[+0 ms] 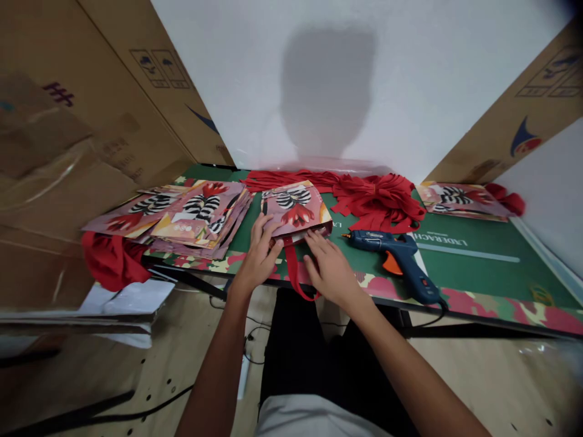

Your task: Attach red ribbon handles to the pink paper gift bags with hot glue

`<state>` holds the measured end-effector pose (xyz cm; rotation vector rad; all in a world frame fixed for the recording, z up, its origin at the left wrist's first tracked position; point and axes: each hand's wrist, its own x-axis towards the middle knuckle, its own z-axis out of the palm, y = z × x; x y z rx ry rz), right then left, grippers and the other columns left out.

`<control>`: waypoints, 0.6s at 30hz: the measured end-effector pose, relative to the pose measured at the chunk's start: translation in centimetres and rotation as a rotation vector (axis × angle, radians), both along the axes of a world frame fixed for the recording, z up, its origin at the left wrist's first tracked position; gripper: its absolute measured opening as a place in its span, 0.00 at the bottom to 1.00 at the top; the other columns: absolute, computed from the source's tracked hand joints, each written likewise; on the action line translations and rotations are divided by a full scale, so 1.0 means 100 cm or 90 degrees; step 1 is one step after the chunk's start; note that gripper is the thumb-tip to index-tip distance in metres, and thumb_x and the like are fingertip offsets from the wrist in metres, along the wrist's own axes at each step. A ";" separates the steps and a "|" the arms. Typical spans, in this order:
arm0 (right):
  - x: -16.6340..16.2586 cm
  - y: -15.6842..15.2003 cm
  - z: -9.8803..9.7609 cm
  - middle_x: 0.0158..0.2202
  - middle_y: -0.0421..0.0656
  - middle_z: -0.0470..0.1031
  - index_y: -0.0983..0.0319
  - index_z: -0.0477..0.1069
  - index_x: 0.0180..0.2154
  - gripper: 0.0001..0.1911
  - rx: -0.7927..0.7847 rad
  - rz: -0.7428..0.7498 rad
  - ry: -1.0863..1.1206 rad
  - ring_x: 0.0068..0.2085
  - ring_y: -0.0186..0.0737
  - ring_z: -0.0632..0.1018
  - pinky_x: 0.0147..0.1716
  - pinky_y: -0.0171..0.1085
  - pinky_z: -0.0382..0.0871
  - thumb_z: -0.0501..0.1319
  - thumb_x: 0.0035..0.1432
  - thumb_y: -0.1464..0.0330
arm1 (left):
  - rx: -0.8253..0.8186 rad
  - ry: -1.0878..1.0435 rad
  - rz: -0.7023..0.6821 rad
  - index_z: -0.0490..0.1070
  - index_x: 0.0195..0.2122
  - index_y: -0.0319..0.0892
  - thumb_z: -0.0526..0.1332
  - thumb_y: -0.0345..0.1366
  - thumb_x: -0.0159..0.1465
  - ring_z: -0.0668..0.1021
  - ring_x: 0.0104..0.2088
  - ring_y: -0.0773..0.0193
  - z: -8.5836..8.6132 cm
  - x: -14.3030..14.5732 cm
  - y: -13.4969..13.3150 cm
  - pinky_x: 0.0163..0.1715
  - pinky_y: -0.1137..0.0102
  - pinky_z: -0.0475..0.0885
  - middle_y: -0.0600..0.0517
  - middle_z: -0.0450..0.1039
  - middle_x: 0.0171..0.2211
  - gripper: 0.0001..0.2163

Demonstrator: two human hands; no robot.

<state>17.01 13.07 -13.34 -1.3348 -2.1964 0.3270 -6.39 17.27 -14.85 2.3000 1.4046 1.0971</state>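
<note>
L hand (pixel 264 247) touching printed bag (pixel 296 212), near-L cnr.

A printed paper bag (pixel 298 203) lies flat, slightly askew, just beyond and between a worker's left hand (pixel 262 250) and right hand (pixel 330 267), its near edge under the fingers of both. Its mauve-pink face carries a black-and-white striped figure and, closer to the hands, a bright red flower-like shape, with a yellow-orange patch at the side beyond the right hand. A narrow red ribbon (pixel 292 264) hangs from the near edge between the hands, its lower stretch curving below the right hand's thumb.
</note>
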 end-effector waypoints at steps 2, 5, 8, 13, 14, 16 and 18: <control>-0.004 0.006 0.002 0.78 0.53 0.58 0.69 0.64 0.75 0.31 -0.019 -0.005 -0.046 0.79 0.52 0.60 0.77 0.55 0.54 0.49 0.79 0.64 | 0.007 0.003 -0.004 0.65 0.68 0.46 0.52 0.48 0.79 0.53 0.81 0.46 0.000 0.000 0.001 0.78 0.44 0.55 0.38 0.57 0.74 0.21; -0.009 0.012 0.003 0.79 0.52 0.56 0.69 0.60 0.77 0.32 -0.062 -0.017 -0.092 0.80 0.52 0.57 0.78 0.58 0.50 0.49 0.79 0.63 | 0.013 0.009 -0.014 0.64 0.68 0.46 0.54 0.45 0.79 0.53 0.81 0.45 0.001 0.000 0.001 0.78 0.43 0.55 0.38 0.56 0.75 0.20; -0.014 0.015 0.001 0.78 0.51 0.58 0.69 0.58 0.78 0.33 -0.089 -0.025 -0.108 0.80 0.52 0.57 0.78 0.60 0.47 0.48 0.79 0.62 | 0.055 0.026 -0.019 0.61 0.71 0.46 0.56 0.40 0.77 0.54 0.80 0.44 0.001 0.001 -0.002 0.77 0.43 0.57 0.38 0.54 0.75 0.22; -0.020 0.017 -0.003 0.77 0.54 0.61 0.73 0.60 0.76 0.35 -0.083 -0.059 -0.116 0.78 0.52 0.60 0.78 0.54 0.45 0.51 0.76 0.62 | 0.215 0.044 0.152 0.73 0.61 0.45 0.57 0.33 0.71 0.73 0.67 0.44 -0.008 0.011 -0.021 0.69 0.43 0.69 0.37 0.71 0.61 0.18; -0.021 0.018 -0.003 0.77 0.55 0.62 0.74 0.61 0.76 0.35 -0.080 -0.059 -0.120 0.78 0.53 0.61 0.78 0.52 0.45 0.52 0.76 0.62 | 0.201 0.072 0.144 0.75 0.57 0.45 0.57 0.32 0.70 0.76 0.63 0.45 -0.010 0.016 -0.024 0.67 0.45 0.72 0.39 0.75 0.56 0.16; -0.022 0.018 -0.002 0.76 0.56 0.63 0.74 0.62 0.75 0.34 -0.077 -0.057 -0.127 0.77 0.54 0.63 0.78 0.52 0.47 0.52 0.76 0.63 | 0.144 0.137 0.091 0.77 0.56 0.44 0.56 0.31 0.70 0.79 0.59 0.46 -0.014 0.025 -0.027 0.64 0.48 0.75 0.40 0.79 0.54 0.17; -0.021 0.017 -0.002 0.76 0.55 0.63 0.73 0.64 0.74 0.33 -0.074 -0.057 -0.135 0.77 0.54 0.64 0.77 0.52 0.49 0.50 0.76 0.63 | 0.105 0.176 0.071 0.77 0.60 0.40 0.56 0.32 0.70 0.79 0.60 0.44 -0.015 0.034 -0.027 0.65 0.46 0.74 0.37 0.79 0.57 0.19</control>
